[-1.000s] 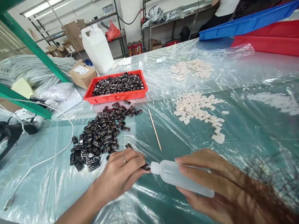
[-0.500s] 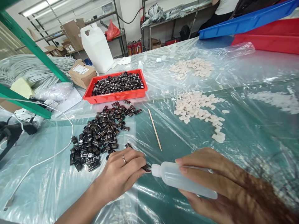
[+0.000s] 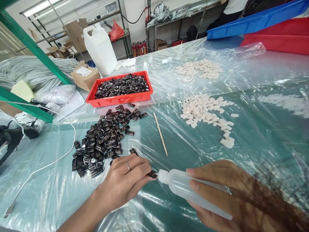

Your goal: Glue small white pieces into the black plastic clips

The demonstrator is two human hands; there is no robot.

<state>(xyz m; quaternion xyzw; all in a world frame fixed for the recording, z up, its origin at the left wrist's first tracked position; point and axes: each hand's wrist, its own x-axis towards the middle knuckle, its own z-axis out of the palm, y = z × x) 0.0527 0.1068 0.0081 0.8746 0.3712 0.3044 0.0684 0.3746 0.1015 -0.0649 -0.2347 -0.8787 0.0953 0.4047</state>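
My left hand [image 3: 127, 177], with a ring on one finger, pinches a small black plastic piece [image 3: 152, 174]; most of it is hidden by the fingers. Wrapped around a translucent white squeeze bottle [image 3: 178, 183] is my right hand [image 3: 217, 190]. The bottle lies nearly level, its narrow tip pointing left and meeting the end of the black piece. Beyond my left hand spreads a heap of similar black pieces [image 3: 103, 138]. A pointed wooden stick [image 3: 160, 133] rests on the plastic sheet in front of both hands. Small whitish flat pieces [image 3: 202, 109] lie in a pile farther right.
A red tray [image 3: 120, 99] full of black pieces stands behind the heap. Near it are a white jug [image 3: 101, 51] and a cardboard box [image 3: 85, 75]. A second whitish pile [image 3: 200, 69] lies farther back. Blue [image 3: 256, 24] and red [image 3: 277, 41] trays occupy the far right. A white cable [image 3: 50, 162] crosses the left.
The bottle in my right hand has shifted slightly right, and its rear end has dipped toward me. My left hand and the black piece stay almost where they were.
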